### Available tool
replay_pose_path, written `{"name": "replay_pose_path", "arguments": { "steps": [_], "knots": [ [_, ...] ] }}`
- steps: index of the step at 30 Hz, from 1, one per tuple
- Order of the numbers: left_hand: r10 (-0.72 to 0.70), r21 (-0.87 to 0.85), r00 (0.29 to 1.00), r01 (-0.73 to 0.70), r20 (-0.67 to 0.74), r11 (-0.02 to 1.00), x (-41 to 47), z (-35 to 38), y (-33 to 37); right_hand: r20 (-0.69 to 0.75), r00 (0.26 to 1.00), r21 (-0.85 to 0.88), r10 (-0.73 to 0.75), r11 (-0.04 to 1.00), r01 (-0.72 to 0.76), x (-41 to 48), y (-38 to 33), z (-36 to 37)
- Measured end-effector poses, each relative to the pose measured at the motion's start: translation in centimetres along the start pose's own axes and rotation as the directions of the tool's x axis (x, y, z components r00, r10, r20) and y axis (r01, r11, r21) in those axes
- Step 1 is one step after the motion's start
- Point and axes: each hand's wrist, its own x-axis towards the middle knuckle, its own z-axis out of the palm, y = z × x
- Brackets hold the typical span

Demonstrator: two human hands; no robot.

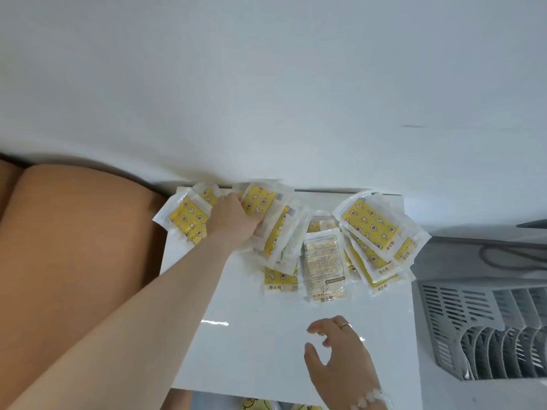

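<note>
Several clear plastic packets with yellow patterned contents lie spread along the far edge of a white table (266, 335). My left hand (233, 221) reaches across to the far left of the pile and grips one yellow packet (260, 202); its fingertips are hidden under the wrapper. Another yellow packet (185, 221) lies just left of that hand. One packet (324, 264) lies label side up in the middle. A fanned stack of packets (373, 229) sits at the far right. My right hand (340, 359) hovers over the near part of the table, fingers loosely curled, holding nothing.
A white wall rises directly behind the table. An orange-brown cushioned seat (74, 261) stands to the left. A grey slotted plastic rack (485, 324) sits on a grey surface at the right, with a dark cable behind it. More yellow packaging (266, 405) shows below the table's near edge.
</note>
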Motion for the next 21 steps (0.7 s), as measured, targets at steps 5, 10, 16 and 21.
{"name": "replay_pose_path", "arguments": {
  "steps": [5,10,16,21],
  "knots": [
    [-0.105,0.021,0.993,0.106,-0.054,0.994,0.1,-0.2,0.1,0.02,0.999,-0.006,0.036,0.999,-0.036,-0.6,-0.5,0.5],
    [-0.154,0.025,0.986,0.156,-0.068,0.987,-0.8,0.0,0.1,0.035,0.994,-0.032,0.105,0.994,-0.104,-1.1,-1.2,0.0],
    [-0.096,0.011,0.979,0.1,-0.178,0.995,-2.5,0.2,-0.7,0.014,0.992,-0.007,0.123,0.992,-0.123,-1.2,-2.0,0.4],
    [-0.124,-0.286,0.983,0.082,-0.134,0.955,-4.2,-1.1,-2.1,0.029,0.986,0.148,0.166,0.975,-0.169,-1.3,-2.4,0.8]
  ]
}}
